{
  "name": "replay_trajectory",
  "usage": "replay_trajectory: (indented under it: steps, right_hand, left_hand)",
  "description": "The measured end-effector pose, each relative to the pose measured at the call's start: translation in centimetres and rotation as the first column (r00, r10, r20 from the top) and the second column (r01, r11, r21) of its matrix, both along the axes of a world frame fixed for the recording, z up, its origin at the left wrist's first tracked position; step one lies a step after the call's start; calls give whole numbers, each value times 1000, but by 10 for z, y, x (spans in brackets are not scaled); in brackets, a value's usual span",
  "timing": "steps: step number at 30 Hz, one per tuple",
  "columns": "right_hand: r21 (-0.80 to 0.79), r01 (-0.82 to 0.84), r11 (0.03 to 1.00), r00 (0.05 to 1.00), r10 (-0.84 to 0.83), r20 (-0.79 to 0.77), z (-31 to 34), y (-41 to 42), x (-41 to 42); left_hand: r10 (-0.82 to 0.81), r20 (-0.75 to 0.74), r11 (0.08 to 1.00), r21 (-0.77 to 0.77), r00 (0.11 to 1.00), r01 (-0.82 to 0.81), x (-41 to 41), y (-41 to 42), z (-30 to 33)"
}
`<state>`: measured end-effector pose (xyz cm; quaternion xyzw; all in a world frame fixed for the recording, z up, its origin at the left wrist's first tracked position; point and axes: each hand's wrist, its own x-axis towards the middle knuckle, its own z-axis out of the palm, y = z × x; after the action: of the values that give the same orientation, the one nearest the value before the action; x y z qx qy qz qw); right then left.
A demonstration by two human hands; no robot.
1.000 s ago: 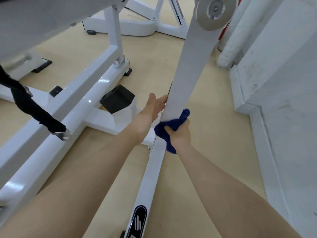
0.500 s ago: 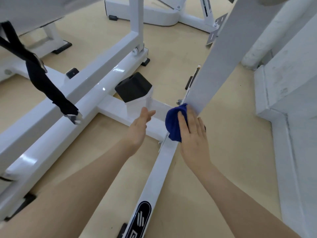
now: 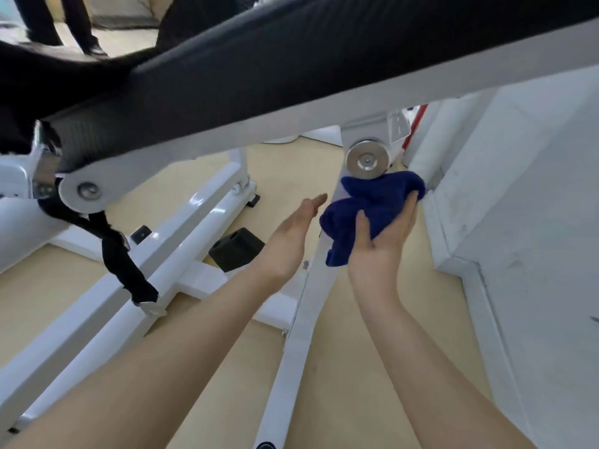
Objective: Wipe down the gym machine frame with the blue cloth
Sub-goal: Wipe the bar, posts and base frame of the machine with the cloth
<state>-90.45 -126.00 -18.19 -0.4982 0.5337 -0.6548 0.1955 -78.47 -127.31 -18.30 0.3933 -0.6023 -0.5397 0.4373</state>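
The blue cloth [image 3: 366, 205] is bunched against the white upright bar [image 3: 311, 306] of the gym machine frame, just below a round silver pivot disc [image 3: 367, 160]. My right hand [image 3: 381, 244] holds the cloth, thumb and fingers curled round it, palm turned up. To the left of the bar, my left hand [image 3: 291, 234] is flat with its fingers straight and holds nothing. The bar's upper stretch is hidden behind the cloth.
A black padded bench [image 3: 259, 69] on a white beam crosses overhead. A black strap with a metal end [image 3: 129, 270] hangs at left. White floor rails [image 3: 97, 306] and a black rubber stop [image 3: 236, 249] lie on the beige floor. A white wall [image 3: 518, 222] stands close on the right.
My right hand has carried the cloth up the bar from near its base to just under the pivot disc. My left hand rose alongside. The view tilted up, showing the bench.
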Motion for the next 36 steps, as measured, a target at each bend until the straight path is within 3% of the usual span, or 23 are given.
replay_trajectory:
  steps: [2, 4, 8, 10, 12, 15, 19, 20, 22, 25, 28, 32, 36]
  right_hand:
    - [40, -26, 999, 1000, 26, 12, 13, -19, 0]
    - [106, -72, 992, 997, 71, 7, 6, -28, -2]
    - [368, -146, 918, 985, 168, -29, -17, -2, -10]
    - [295, -121, 948, 992, 130, -9, -4, 11, -13]
    - [123, -139, 983, 990, 135, 40, 31, 31, -5]
    - [-115, -207, 972, 966, 221, 135, 85, 57, 20]
    - [-178, -329, 928, 859, 372, 352, 133, 59, 47]
    - [-204, -347, 915, 820, 402, 408, 140, 55, 52]
    - [-237, -366, 900, 776, 436, 456, 143, 47, 61]
    - [-111, -431, 895, 842, 444, 308, 127, 40, 89]
    - [55, -537, 842, 830, 515, 213, 109, 39, 116]
    - [-44, -350, 936, 915, 352, 199, 107, 39, 104]
    - [49, -171, 984, 981, 175, -88, 64, 38, 54]
  left_hand:
    - [-14, -14, 1000, 11, 1000, 14, -10, -7, 11]
    - [-13, -50, 993, 120, 999, 19, -14, -13, 16]
    - [-83, 1, 987, 135, 997, 82, -8, 1, 21]
    - [-28, -49, 995, 92, 998, 33, -1, 12, 28]
    - [35, -139, 999, 27, 990, -31, -3, 21, 37]
    - [97, -324, 995, 49, 941, -86, -3, 35, 58]
    - [93, -696, 974, 212, 712, 79, 15, 47, 82]
    - [110, -740, 960, 252, 663, 121, 23, 49, 84]
    - [165, -732, 943, 314, 661, 112, 37, 52, 84]
    - [234, -690, 922, 380, 685, 68, 55, 57, 71]
    - [291, -663, 914, 405, 689, 5, 68, 62, 54]
    - [358, -602, 870, 493, 714, -20, 78, 63, 43]
    - [357, -510, 844, 535, 783, -37, 64, 55, 34]
